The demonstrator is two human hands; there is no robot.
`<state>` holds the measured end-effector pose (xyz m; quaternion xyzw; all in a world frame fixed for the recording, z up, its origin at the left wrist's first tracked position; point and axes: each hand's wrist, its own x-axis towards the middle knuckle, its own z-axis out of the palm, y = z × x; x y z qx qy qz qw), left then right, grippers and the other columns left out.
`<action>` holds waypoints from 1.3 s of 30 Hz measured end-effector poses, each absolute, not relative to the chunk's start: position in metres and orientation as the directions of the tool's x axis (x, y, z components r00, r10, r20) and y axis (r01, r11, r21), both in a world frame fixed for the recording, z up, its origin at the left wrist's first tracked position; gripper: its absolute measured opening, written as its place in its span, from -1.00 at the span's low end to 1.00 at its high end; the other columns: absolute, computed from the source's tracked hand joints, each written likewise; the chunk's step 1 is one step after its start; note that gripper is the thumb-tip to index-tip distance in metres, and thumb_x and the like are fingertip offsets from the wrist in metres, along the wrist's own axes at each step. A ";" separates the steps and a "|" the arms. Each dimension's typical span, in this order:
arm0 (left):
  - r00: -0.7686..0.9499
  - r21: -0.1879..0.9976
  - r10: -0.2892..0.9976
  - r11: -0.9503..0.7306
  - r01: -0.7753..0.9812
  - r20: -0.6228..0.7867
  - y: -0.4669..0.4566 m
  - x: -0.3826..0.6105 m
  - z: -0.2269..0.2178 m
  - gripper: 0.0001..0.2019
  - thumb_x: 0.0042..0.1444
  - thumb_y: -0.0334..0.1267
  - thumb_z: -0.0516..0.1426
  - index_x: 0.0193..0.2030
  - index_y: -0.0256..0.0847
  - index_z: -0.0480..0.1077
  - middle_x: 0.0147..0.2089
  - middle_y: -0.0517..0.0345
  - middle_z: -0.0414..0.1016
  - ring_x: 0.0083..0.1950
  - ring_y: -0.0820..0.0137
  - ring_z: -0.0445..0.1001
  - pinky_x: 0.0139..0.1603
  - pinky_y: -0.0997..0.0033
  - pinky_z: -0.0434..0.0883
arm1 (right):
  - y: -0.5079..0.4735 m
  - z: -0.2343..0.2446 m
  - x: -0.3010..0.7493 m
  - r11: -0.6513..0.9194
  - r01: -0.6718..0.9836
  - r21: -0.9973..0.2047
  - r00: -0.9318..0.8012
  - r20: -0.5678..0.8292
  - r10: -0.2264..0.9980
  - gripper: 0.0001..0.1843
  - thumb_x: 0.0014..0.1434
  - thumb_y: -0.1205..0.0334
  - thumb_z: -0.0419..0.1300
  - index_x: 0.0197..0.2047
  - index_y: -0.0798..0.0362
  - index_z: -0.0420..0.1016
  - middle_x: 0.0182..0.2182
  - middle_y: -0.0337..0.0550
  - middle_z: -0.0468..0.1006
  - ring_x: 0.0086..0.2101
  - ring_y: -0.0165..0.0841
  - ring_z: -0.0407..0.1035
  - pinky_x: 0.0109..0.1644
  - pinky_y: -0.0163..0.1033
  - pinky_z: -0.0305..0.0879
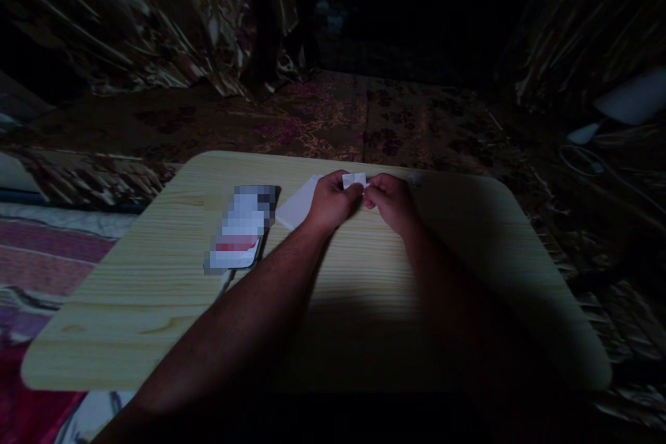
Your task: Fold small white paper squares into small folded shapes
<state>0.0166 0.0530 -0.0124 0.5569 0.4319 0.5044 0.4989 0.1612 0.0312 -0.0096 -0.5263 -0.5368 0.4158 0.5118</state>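
Observation:
Near the far edge of a light wooden table (343, 270), my left hand (334, 201) is closed on a small folded piece of white paper (354, 180), its thumb lying across the lower part. My right hand (388, 198) is closed too, its bent fingers pinching the right edge of the same paper. The two hands nearly touch. Beside and partly behind my left hand lies a flat sheet of white paper (297, 207). Left of that sheet is a phone (242, 225) with a lit, pixelated screen, and a white cable (225, 282) runs from its lower end.
Beyond the table is a ledge covered in dark floral cloth (322, 111), with patterned curtains (156, 7) hanging behind. At the right rest a white object (632, 98) and a coiled white cord (580, 159). Striped bedding (52, 257) lies at the left.

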 end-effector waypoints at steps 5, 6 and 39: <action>0.103 0.989 0.984 -0.146 -0.026 0.148 0.052 0.019 -0.011 -0.82 -0.09 -0.21 0.32 -0.40 -0.23 0.44 -0.48 0.25 0.44 -0.45 0.48 0.32 -0.41 0.45 0.23 | 0.032 -0.009 0.162 0.105 0.130 -0.986 0.086 0.116 0.989 -0.89 -0.03 0.19 0.24 -0.41 0.01 0.41 -0.62 -0.31 0.51 -0.55 -0.39 0.41 -0.42 -0.30 0.31; 0.101 0.988 0.983 -0.148 -0.044 0.152 0.051 0.019 -0.010 -0.80 -0.09 -0.20 0.33 -0.36 -0.23 0.45 -0.46 0.24 0.46 -0.44 0.47 0.34 -0.39 0.45 0.26 | 0.032 -0.009 0.162 0.108 0.128 -0.986 0.083 0.120 0.989 -0.89 -0.04 0.20 0.24 -0.41 0.01 0.41 -0.63 -0.31 0.51 -0.55 -0.39 0.40 -0.42 -0.30 0.31; 0.096 0.996 0.994 -0.045 -0.072 0.052 0.053 0.018 -0.010 -0.79 -0.13 -0.19 0.34 -0.43 -0.22 0.44 -0.59 0.30 0.35 -0.61 0.54 0.18 -0.58 0.47 0.05 | 0.029 -0.002 0.163 0.174 0.055 -0.983 0.194 0.182 0.964 -0.79 -0.01 0.20 0.29 -0.29 -0.03 0.37 -0.52 -0.36 0.50 -0.51 -0.44 0.39 -0.41 -0.31 0.36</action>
